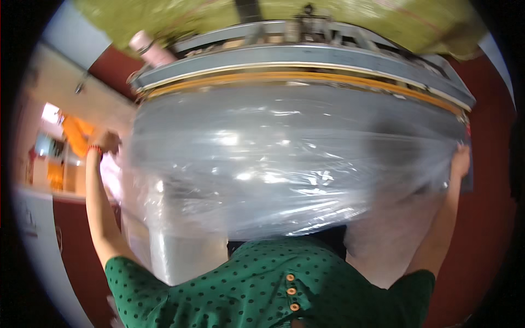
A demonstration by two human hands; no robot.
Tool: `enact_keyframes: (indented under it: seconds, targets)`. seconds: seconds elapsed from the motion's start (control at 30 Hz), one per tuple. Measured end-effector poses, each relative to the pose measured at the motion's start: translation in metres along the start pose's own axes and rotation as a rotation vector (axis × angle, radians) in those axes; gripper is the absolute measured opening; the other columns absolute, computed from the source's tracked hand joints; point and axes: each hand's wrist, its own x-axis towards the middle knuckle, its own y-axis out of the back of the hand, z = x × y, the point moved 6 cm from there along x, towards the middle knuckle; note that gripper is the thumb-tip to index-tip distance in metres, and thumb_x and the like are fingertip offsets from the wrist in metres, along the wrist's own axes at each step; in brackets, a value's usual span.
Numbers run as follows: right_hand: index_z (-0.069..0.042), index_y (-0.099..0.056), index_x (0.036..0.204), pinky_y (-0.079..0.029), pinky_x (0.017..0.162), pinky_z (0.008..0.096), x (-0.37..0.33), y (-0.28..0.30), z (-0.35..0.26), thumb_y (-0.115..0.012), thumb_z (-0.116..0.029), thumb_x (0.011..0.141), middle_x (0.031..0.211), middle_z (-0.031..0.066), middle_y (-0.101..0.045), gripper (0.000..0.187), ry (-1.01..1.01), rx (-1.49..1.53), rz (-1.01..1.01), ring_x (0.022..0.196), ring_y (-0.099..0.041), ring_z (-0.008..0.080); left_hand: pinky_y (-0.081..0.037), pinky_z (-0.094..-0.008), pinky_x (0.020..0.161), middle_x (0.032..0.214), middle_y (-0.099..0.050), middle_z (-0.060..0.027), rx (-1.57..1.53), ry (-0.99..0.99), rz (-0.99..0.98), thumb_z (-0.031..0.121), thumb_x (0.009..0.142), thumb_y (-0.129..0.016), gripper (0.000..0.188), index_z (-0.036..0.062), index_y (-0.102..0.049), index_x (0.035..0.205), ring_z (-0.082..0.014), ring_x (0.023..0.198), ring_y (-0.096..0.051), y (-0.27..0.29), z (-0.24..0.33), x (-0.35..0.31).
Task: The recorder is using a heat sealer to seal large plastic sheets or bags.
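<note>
A wide sheet of clear plastic film (pixel 262 158) stretches across a grey surface in front of me, wrinkled and shiny with light. At its right edge my right hand (pixel 462 160) is closed on the film, and creases fan out from that grip. My left hand (pixel 108 141), with a red bracelet at the wrist, is held out at the film's left edge. Its fingers are curled and look closed on the film, though blur softens them. The sheet's near edge hangs close to my green dotted shirt (pixel 273 273).
Along the far side runs a long grey metal bar (pixel 306 54) with an orange strip (pixel 273 77) beneath it. Behind are machine parts, a pink roll (pixel 150 48) and yellow-green sheeting (pixel 383 22). More film (pixel 186 254) hangs at lower left. Dark red wall (pixel 486 164) lies to the right.
</note>
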Motion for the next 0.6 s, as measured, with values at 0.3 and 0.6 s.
enact_keyframes:
  seconds: [0.3, 0.6]
  targets:
    - [-0.005, -0.046, 0.091, -0.038, 0.065, 0.045, 0.006, -0.009, -0.018, -0.04, -0.032, 0.086, 0.088, 0.0185, -0.056, 0.029, 0.033, 0.017, -0.074, 0.083, -0.051, 0.0396, -0.033, -0.0379, 0.09, 0.12, -0.043, -0.0131, 0.315, 0.593, 0.599, 0.03, 0.08, -0.053, 0.043, 0.008, -0.045, 0.116, -0.0292, 0.112, -0.039, -0.102, 0.036, 0.029]
    - [-0.005, -0.047, 0.094, -0.04, 0.066, 0.0419, 0.013, -0.016, -0.007, -0.043, -0.034, 0.085, 0.089, 0.0184, -0.057, 0.031, 0.067, 0.041, -0.037, 0.084, -0.051, 0.0387, -0.034, -0.0347, 0.092, 0.113, -0.05, -0.018, 0.312, 0.737, 0.625, 0.028, 0.08, -0.051, 0.038, -0.0009, -0.054, 0.104, -0.03, 0.11, -0.044, -0.098, -0.015, 0.035]
